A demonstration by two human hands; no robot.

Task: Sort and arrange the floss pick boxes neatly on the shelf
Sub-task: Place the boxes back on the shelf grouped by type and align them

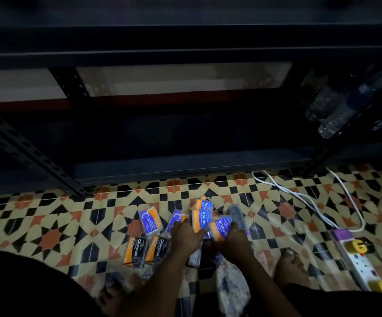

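Several floss pick boxes lie in a loose pile on the patterned tile floor in front of a dark metal shelf (185, 165). A blue and orange "Smooth" box (151, 221) lies at the left. Two orange and black "Charcoal" boxes (136, 251) lie side by side below it, and two "Round" boxes (201, 220) are at the back. My right hand (235, 242) grips another "Smooth" box (219, 229) at the pile's right side. My left hand (185, 236) rests on the pile with its fingertips at a blue box (176, 219); its grip is hidden.
The shelf's upright post (36, 154) slants down at the left. Plastic bottles (336, 110) lean at the shelf's right end. A white cable (300, 195) and a power strip (359, 264) lie on the floor at the right. My bare foot (293, 268) is near the pile.
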